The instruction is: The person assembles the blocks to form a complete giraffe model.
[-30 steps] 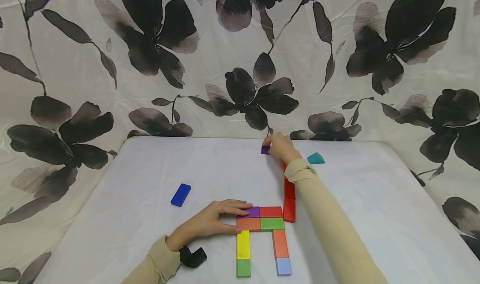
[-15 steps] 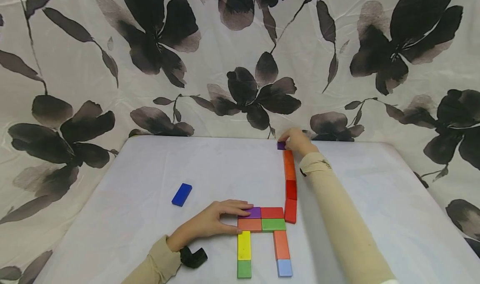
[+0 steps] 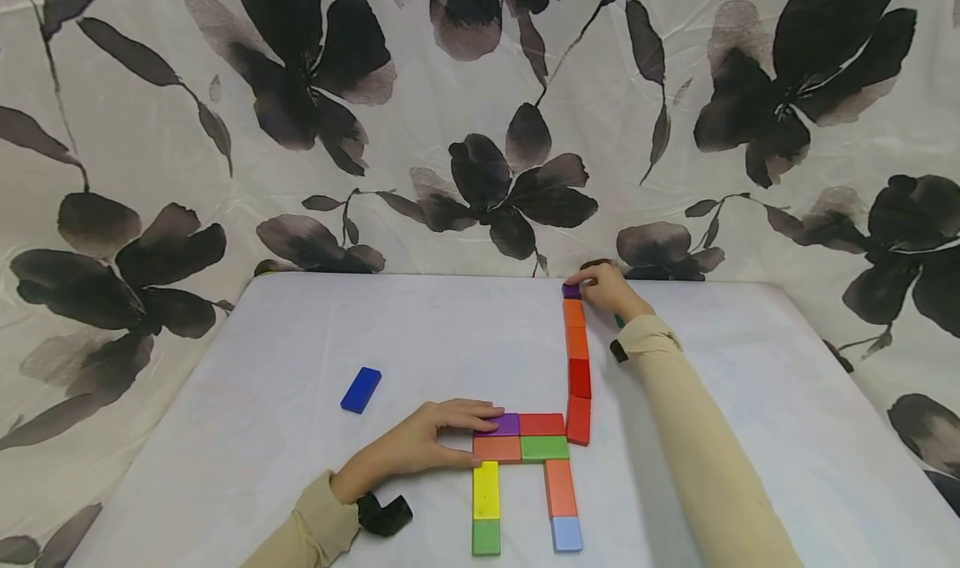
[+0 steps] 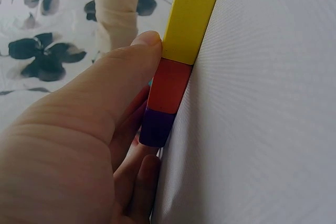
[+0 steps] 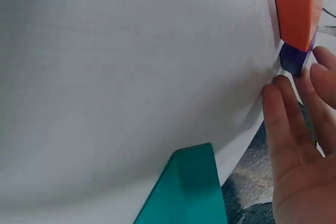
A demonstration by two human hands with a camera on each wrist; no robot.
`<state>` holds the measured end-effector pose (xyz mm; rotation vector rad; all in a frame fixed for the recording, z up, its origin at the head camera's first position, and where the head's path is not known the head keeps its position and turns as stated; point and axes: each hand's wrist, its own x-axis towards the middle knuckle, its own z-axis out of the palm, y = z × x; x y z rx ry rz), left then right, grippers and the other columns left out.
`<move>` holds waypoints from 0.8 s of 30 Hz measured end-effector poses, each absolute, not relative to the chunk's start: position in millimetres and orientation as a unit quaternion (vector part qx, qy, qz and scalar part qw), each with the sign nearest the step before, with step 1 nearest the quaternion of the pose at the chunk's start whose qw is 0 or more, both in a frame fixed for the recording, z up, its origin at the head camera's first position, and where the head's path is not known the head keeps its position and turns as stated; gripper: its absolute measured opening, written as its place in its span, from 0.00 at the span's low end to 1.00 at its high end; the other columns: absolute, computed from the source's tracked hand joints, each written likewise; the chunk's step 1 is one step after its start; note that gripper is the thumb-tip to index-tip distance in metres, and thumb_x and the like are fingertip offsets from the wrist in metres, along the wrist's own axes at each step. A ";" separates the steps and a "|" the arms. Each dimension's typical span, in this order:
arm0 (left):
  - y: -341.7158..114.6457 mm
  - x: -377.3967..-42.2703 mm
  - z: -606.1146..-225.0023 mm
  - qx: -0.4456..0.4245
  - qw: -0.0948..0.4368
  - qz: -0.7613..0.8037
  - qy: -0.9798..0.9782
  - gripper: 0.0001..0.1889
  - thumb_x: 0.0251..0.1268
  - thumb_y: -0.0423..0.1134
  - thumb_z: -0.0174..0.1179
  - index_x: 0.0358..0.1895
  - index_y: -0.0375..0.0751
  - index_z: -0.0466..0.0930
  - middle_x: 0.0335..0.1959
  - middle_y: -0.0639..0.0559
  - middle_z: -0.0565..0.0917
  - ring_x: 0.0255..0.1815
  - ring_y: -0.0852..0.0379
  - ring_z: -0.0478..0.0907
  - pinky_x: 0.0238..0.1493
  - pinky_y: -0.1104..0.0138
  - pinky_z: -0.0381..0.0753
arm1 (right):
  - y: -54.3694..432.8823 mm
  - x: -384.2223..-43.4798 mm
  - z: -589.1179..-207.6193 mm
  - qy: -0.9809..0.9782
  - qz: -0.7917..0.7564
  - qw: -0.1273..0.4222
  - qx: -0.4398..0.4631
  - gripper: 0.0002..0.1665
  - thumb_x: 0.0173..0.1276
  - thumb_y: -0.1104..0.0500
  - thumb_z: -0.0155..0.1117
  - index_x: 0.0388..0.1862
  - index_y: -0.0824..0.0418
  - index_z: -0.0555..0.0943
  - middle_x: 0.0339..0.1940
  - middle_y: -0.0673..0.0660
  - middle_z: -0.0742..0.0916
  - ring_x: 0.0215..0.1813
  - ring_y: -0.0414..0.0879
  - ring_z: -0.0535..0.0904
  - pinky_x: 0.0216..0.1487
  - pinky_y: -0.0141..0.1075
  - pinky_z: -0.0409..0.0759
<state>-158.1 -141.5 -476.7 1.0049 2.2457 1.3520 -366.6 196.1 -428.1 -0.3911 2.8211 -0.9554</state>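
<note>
My left hand (image 3: pixel 420 439) spans the left end of a flat figure of coloured wooden blocks. Its fingers lie at a purple block (image 3: pixel 509 424), and its thumb is at the corner where a coral block (image 4: pixel 169 86) meets a yellow block (image 4: pixel 193 19). At the table's far edge my right hand (image 3: pixel 611 289) pinches a small dark purple block (image 3: pixel 572 291), which sits at the top end of a column of orange blocks (image 3: pixel 577 342) and red blocks (image 3: pixel 579 419). In the right wrist view this purple block (image 5: pixel 294 60) is right at the orange block's end.
A blue block (image 3: pixel 362 390) lies alone to the left. Beside the right hand is a teal block with slanted sides (image 5: pixel 191 187), mostly hidden by the wrist in the head view. Green (image 3: pixel 486 536) and light blue (image 3: pixel 566 534) blocks end the figure's legs. Behind the table hangs floral cloth (image 3: pixel 510 193).
My right hand has carried the purple block rightward, from left of the column to its top end. The arm now covers most of the teal block. The left hand stays in place.
</note>
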 end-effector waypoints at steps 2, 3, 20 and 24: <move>-141.5 -157.9 -476.0 0.353 0.165 0.474 0.789 0.25 0.62 0.45 0.69 0.64 0.54 0.79 0.69 0.64 0.72 0.73 0.57 0.63 0.69 0.47 0.63 | 197.2 -367.6 -428.6 0.939 -0.311 0.069 -0.132 0.25 0.65 0.74 0.48 0.56 0.64 0.84 0.58 0.69 0.81 0.51 0.60 0.75 0.53 0.49 0.77; -141.6 -157.7 -475.8 0.353 0.166 0.474 0.790 0.25 0.62 0.45 0.69 0.64 0.55 0.79 0.69 0.64 0.72 0.73 0.58 0.63 0.69 0.47 0.64 | 197.6 -367.6 -428.5 0.939 -0.310 0.071 -0.133 0.26 0.65 0.74 0.47 0.56 0.64 0.84 0.57 0.69 0.81 0.48 0.59 0.75 0.48 0.45 0.77; -143.3 -157.7 -477.2 0.344 0.172 0.478 0.790 0.25 0.63 0.45 0.69 0.64 0.56 0.79 0.70 0.64 0.72 0.74 0.58 0.62 0.69 0.48 0.64 | 189.4 -362.6 -424.8 0.938 -0.306 0.078 -0.143 0.22 0.70 0.70 0.49 0.60 0.68 0.80 0.58 0.69 0.81 0.54 0.61 0.76 0.57 0.51 0.76; -142.5 -157.5 -476.6 0.351 0.168 0.479 0.787 0.25 0.63 0.45 0.69 0.64 0.55 0.80 0.70 0.63 0.72 0.74 0.57 0.62 0.69 0.48 0.64 | 184.6 -364.1 -426.0 0.940 -0.303 0.074 -0.138 0.18 0.73 0.65 0.55 0.59 0.69 0.81 0.55 0.68 0.83 0.53 0.59 0.77 0.57 0.49 0.76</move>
